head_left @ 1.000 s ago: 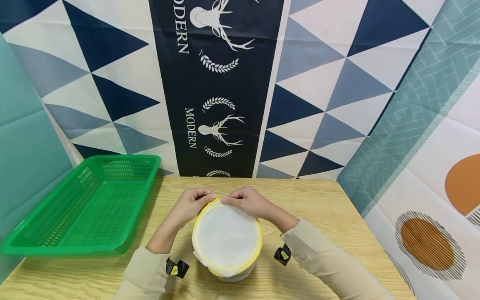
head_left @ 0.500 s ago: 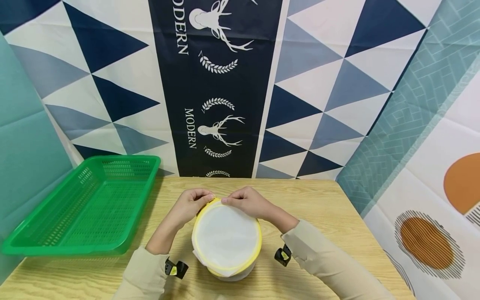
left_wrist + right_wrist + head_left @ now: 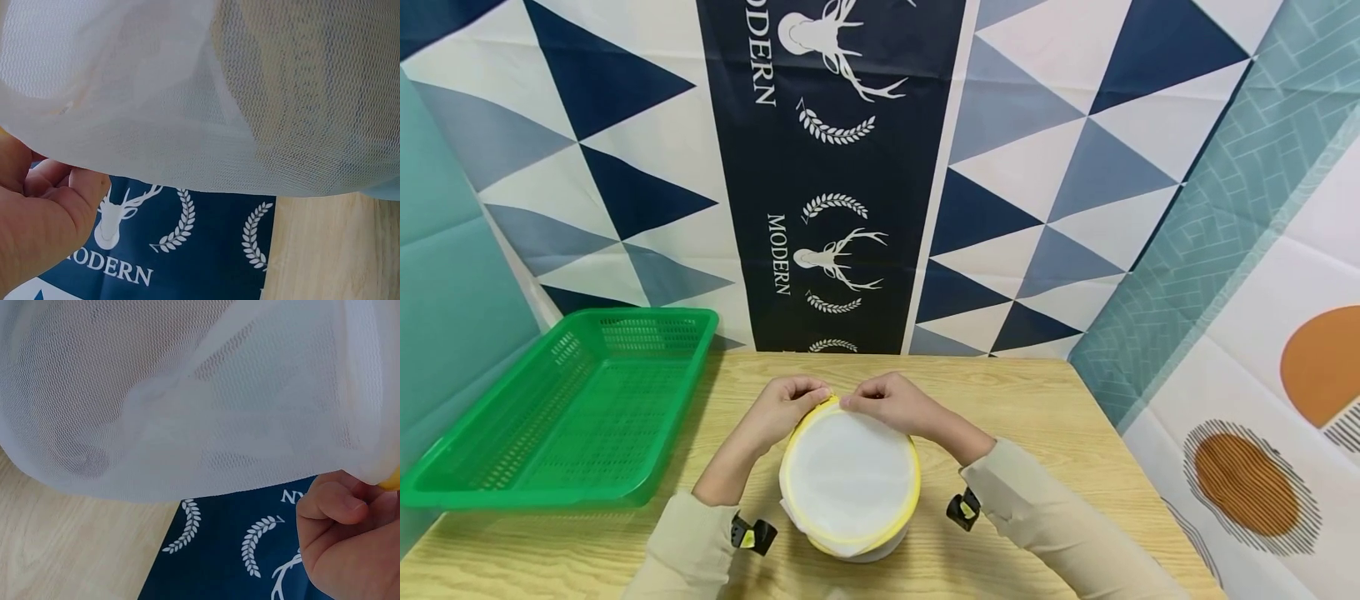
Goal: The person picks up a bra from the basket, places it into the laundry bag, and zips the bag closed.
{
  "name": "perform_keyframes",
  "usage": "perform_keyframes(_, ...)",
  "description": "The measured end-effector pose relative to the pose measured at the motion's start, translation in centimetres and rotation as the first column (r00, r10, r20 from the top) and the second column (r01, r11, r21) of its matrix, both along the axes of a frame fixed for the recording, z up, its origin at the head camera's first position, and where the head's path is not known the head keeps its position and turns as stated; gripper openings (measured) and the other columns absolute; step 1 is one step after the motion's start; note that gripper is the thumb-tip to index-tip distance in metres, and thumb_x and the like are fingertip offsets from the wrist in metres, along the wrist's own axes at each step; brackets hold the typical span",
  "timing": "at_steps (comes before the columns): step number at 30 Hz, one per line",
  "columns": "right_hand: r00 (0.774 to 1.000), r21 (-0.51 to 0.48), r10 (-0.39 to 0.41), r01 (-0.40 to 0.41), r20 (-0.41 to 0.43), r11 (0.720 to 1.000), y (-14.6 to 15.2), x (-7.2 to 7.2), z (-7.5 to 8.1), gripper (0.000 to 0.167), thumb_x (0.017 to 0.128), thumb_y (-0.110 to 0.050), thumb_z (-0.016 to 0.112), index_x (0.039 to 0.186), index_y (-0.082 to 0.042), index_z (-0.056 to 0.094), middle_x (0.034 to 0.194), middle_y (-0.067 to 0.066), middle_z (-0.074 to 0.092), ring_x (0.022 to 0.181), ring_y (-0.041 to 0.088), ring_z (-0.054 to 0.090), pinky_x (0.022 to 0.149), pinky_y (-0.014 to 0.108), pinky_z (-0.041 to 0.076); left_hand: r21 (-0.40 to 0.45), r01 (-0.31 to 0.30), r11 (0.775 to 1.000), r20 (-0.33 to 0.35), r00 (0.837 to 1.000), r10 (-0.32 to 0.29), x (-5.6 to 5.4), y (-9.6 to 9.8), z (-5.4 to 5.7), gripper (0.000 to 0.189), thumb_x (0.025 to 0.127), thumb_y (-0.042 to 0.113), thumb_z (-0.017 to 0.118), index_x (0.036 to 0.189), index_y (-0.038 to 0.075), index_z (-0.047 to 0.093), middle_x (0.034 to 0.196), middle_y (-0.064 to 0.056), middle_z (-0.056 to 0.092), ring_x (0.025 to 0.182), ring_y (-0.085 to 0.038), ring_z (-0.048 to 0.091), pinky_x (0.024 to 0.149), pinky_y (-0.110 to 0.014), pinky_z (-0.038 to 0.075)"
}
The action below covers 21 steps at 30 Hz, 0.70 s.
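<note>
A round white mesh laundry bag [image 3: 850,475] with yellow trim [image 3: 916,487] stands on the table between my forearms. My left hand [image 3: 784,410] pinches its far rim a little left of the middle, where the yellow edging looks like a zipper. Close beside it, my right hand [image 3: 897,402] grips the same rim between thumb and curled fingers. In the left wrist view the mesh side wall [image 3: 187,125] bulges above my left hand [image 3: 53,206]. The right wrist view has the mesh [image 3: 169,425] with my right hand [image 3: 353,525] at its yellow edge. The bag's inside shows only dimly.
At the left of the wooden table [image 3: 1022,500] lies a green plastic basket [image 3: 587,417] with perforated walls. Patterned cloth [image 3: 842,183] hangs behind the table's back edge. A small pale thing [image 3: 837,594] shows at the bottom edge of the head view.
Both hands keep hold of the rim in nearly the same place. The head view has shifted very slightly, and the bag's near side sits a touch further left.
</note>
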State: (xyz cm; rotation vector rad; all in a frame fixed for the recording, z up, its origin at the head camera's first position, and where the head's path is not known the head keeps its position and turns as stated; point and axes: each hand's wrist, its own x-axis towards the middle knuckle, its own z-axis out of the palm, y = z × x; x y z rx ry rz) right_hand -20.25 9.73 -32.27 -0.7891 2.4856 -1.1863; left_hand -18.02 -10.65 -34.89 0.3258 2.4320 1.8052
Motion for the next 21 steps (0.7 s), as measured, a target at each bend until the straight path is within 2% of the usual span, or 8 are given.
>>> perform_keyframes(5,1.000,-0.003,0.022,-0.022,-0.020,1.000,-0.40,-0.21,-0.18,0.023,0.091,-0.032,0.060,0.101,-0.015,0.072,0.089,0.000,0.067,0.072,0.008,0.056,0.061,0.023,0.049,-0.007,0.008,1.000,-0.011,1.000,-0.008,-0.09,0.04,0.08,0.024,0.096,0.014,0.053,0.105,-0.005,0.064,0.091,-0.014,0.065,0.070,-0.010,0.058,0.062,-0.023,0.051)
perform_keyframes(8,0.999,-0.023,0.044,-0.044,-0.013,0.999,-0.55,-0.39,-0.34,0.023,0.091,-0.030,0.061,0.101,-0.013,0.072,0.093,0.002,0.069,0.070,0.007,0.059,0.060,0.024,0.051,-0.006,0.008,1.000,-0.012,1.000,-0.008,-0.12,0.17,0.12,0.023,0.096,0.013,0.053,0.104,-0.005,0.065,0.091,-0.014,0.065,0.070,-0.010,0.058,0.062,-0.023,0.051)
perform_keyframes(15,0.997,-0.017,0.078,-0.078,0.017,0.997,-0.79,-0.23,0.05,0.023,0.092,-0.028,0.060,0.093,-0.010,0.074,0.078,0.001,0.068,0.054,0.005,0.056,0.051,0.023,0.049,0.000,0.008,1.000,-0.001,1.000,-0.008,-0.21,0.40,0.09,0.023,0.095,0.013,0.053,0.104,-0.004,0.065,0.089,-0.012,0.065,0.070,-0.011,0.058,0.061,-0.024,0.051)
perform_keyframes(21,0.998,-0.008,0.060,-0.059,0.010,0.998,-0.93,0.14,0.39,0.024,0.092,-0.027,0.060,0.089,-0.008,0.075,0.074,0.000,0.066,0.053,0.005,0.055,0.049,0.021,0.047,0.000,0.007,1.000,-0.014,1.000,-0.007,-0.15,0.34,-0.02,0.023,0.095,0.014,0.054,0.103,-0.004,0.066,0.088,-0.012,0.065,0.069,-0.011,0.058,0.061,-0.024,0.051)
